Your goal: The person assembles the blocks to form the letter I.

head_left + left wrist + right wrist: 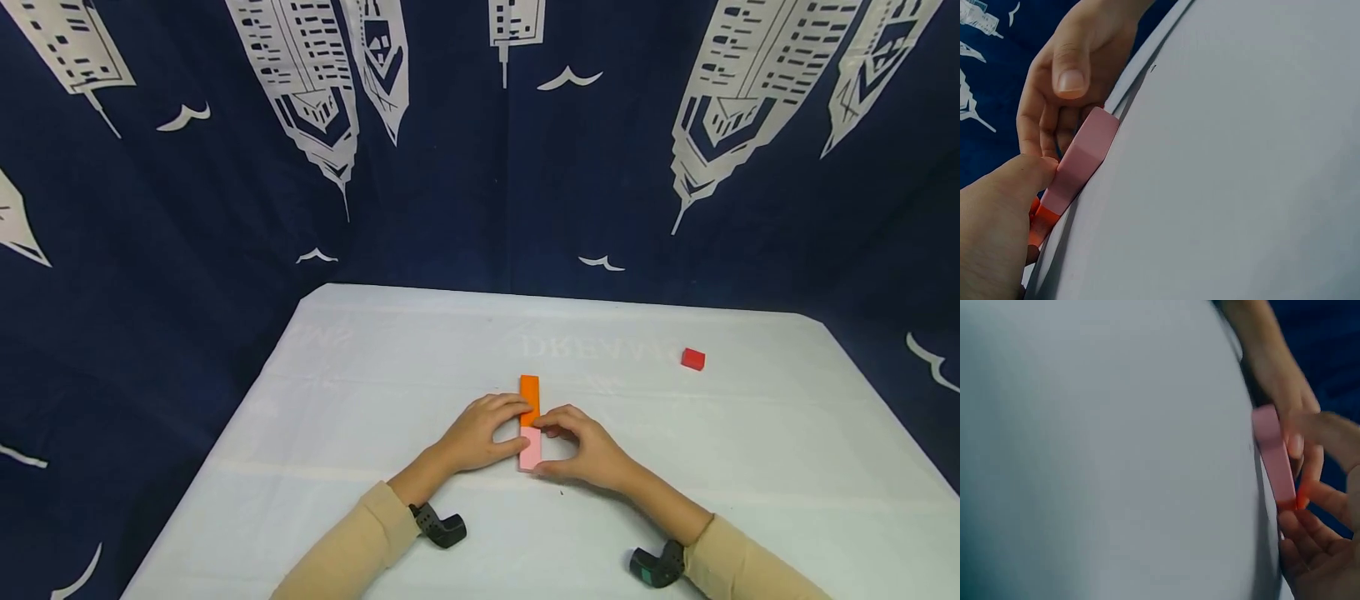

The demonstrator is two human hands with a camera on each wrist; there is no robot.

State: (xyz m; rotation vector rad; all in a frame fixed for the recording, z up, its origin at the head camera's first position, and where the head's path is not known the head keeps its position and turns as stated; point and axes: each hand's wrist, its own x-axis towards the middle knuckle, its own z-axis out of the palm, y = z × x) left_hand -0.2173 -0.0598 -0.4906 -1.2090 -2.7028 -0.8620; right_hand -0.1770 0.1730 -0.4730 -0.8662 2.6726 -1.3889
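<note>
A pink block (530, 457) and an orange block (529, 388) lie end to end on the white table, the orange one farther away. From the left side, my left hand (474, 433) touches the pink block with its thumb while its fingertips rest on the orange block. My right hand (596, 450) is on the other side, fingers near the seam and thumb beside the pink block's near end. In the left wrist view the right thumb (1072, 81) appears apart from the pink block (1082, 159). Fingers partly hide the orange block in both wrist views.
A small red block (693, 359) lies toward the back right of the white table (337, 358). Behind the table hangs a dark blue cloth (465, 217) with white building prints. Each wrist wears a black camera (441, 527).
</note>
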